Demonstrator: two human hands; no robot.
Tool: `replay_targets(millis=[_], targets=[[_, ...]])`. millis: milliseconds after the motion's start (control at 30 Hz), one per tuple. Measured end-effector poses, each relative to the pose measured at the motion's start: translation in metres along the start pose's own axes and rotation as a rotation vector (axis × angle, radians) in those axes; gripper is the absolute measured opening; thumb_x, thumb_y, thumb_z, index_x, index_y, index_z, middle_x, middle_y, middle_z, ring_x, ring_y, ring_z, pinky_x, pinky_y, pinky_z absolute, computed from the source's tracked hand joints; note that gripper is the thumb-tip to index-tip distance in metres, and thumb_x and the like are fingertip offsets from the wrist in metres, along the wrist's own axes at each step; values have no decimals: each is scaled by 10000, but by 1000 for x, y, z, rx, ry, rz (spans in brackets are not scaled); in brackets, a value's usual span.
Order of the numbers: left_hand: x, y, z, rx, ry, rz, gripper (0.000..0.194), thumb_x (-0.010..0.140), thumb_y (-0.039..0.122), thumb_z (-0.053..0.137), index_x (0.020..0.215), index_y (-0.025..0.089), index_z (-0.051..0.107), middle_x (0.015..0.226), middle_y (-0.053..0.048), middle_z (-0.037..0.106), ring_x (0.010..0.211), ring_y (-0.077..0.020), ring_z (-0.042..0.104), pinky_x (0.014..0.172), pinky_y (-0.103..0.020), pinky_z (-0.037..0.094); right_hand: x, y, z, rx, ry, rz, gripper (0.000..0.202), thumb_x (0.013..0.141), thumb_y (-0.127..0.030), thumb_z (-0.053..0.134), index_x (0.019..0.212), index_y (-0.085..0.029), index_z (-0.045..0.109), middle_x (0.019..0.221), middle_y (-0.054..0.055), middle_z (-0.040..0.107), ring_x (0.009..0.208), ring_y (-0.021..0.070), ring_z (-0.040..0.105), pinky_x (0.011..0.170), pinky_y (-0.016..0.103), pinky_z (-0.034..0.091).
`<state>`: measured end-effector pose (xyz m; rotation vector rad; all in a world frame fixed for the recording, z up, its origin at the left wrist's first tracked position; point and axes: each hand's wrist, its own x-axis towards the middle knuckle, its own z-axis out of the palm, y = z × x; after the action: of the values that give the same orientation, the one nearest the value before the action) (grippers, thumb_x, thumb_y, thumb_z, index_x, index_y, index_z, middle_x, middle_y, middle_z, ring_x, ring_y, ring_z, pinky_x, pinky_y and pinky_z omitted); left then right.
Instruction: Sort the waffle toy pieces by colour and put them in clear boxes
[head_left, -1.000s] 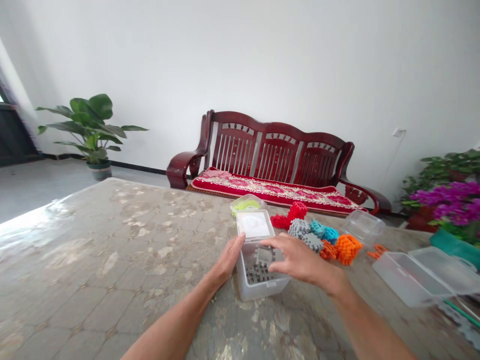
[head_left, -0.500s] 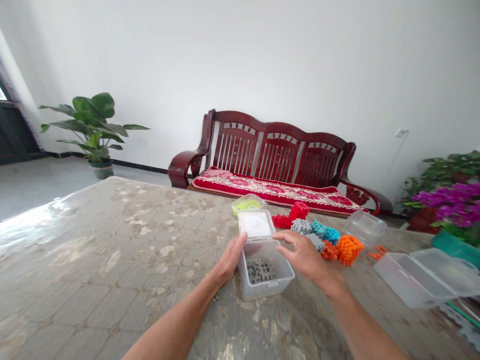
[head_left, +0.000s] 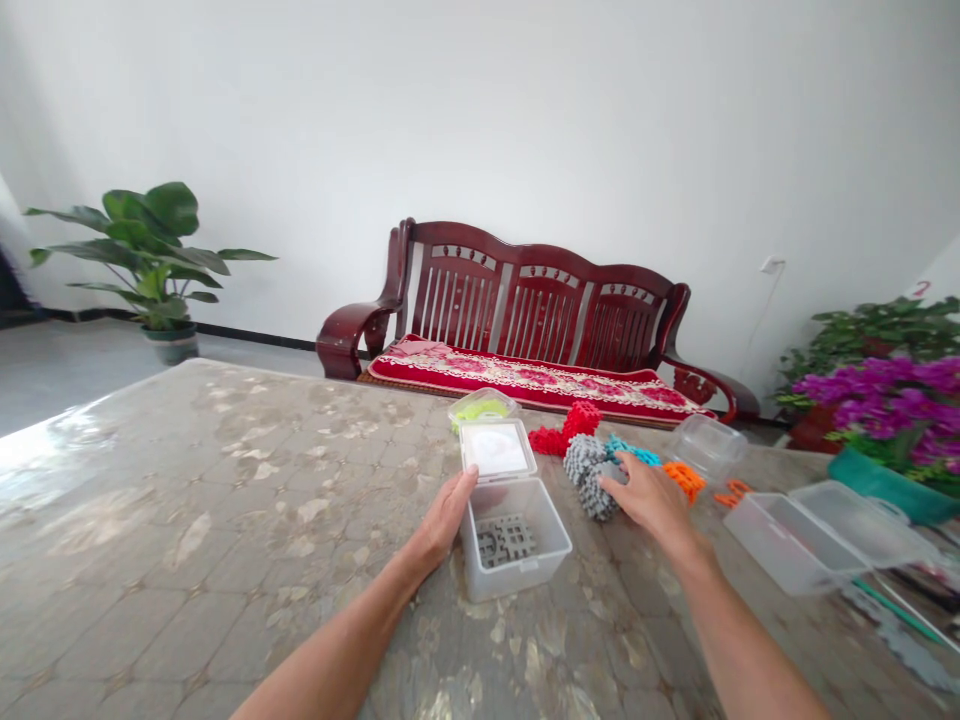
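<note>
A clear plastic box (head_left: 517, 578) stands at the table's middle with its hinged lid (head_left: 496, 448) open toward the back. Flat grey pieces (head_left: 508, 540) lie inside it. My left hand (head_left: 444, 518) rests against the box's left side near the hinge, thumb up at the lid's corner, fingers mostly hidden behind the wall. To the right of the box, my right hand (head_left: 646, 492) has its thumb and fingers closed round part of a grey knobbly cluster (head_left: 588, 468). Red (head_left: 574, 430), blue (head_left: 628, 450) and orange (head_left: 684, 480) clusters sit around it.
Behind the box is a container with yellow-green pieces (head_left: 482, 407). At right are a clear container (head_left: 706, 445), an open clear box (head_left: 787, 550), orange pieces (head_left: 731, 493) and a teal flowerpot (head_left: 885, 485). A wooden bench (head_left: 536, 300) stands beyond the table (head_left: 225, 520).
My right hand has moved from the box's hinge rightward to the grey cluster and taken hold of it. My left hand stays at the box. The view has shifted slightly to the right.
</note>
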<state>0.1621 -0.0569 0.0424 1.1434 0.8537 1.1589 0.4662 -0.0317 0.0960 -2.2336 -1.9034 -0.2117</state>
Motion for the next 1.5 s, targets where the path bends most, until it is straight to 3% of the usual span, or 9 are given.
replay_targets(millis=[300,433,500,700,900,1100,1233,1367,1500], targets=[[1,-4,-2,-19,1,-10,668,879,640,468,1224,104,667,1107,-125,748,1040,-298,692,960,-414,519,-1,-1,-5,159,31,3,557,821,-431,588,1316,-176,572,1193,155,690,1100,324,644,899,442,495],[1,-5,-2,-24,5,-18,685,869,656,474,1222,102,667,1101,-132,749,1027,-304,696,955,-423,520,-14,-22,-21,581,9,-247,553,799,-382,621,1321,-208,563,1296,111,642,1146,251,623,927,379,501],[1,-4,-1,-24,1,-18,689,866,660,475,1210,96,671,1094,-135,751,1024,-307,696,957,-425,519,-23,-41,-32,656,-56,-401,544,774,-342,653,1304,-244,582,1297,81,642,1145,243,617,917,374,503],[0,0,0,-2,-24,31,647,893,619,459,1201,95,680,1103,-119,750,1031,-298,689,988,-418,500,-40,-85,-45,535,-272,-731,582,725,-215,690,1298,-264,601,1271,48,651,1111,229,598,950,357,470],[-1,4,1,39,-13,65,636,894,611,459,1195,102,692,1099,-109,753,1118,-305,649,1055,-432,450,-35,-88,-38,388,-368,-875,562,717,-167,670,1274,-228,626,1251,63,657,1140,245,579,1011,381,431],[-2,3,2,5,14,-24,677,865,650,473,1177,86,684,1091,-134,751,1044,-308,685,964,-426,516,-32,-68,-37,476,-172,-693,380,811,-170,568,1165,-248,682,1196,50,694,1115,222,616,1014,379,436],[1,-1,1,-11,22,-41,693,847,669,485,1165,86,685,1076,-141,755,1028,-309,692,962,-431,517,-11,-32,-24,368,4,-365,348,843,-233,535,1162,-217,674,1204,73,691,1131,239,620,1011,384,436],[1,-1,1,-6,16,-25,694,853,667,479,1176,89,686,1092,-139,750,1043,-309,687,968,-427,514,3,-1,-11,137,-50,-61,476,852,-366,571,1288,-175,594,1221,138,674,1116,299,631,929,401,471],[0,2,1,6,9,-8,683,859,659,480,1178,92,690,1112,-133,746,1051,-303,685,976,-413,510,0,4,-7,12,-149,19,581,857,-522,538,1338,-196,548,1167,154,689,1053,333,656,827,411,494]])
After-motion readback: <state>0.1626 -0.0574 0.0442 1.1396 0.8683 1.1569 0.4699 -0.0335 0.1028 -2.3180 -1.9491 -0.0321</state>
